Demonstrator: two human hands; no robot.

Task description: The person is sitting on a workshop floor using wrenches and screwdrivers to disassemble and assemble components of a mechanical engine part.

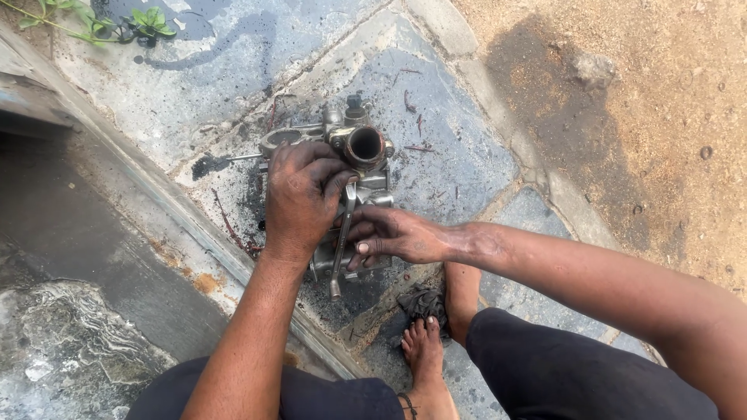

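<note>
greasy metal carburetor [354,167] on stained stone paving [459,155]. left hand [302,198] clamped over its top. right hand [393,235] pinching metal tool [341,249] against its side. black rag [424,302] near bare foot [424,350].

floor: oil-stained stone slabs [459,155] | dirt ground [646,117] | daylight
</note>
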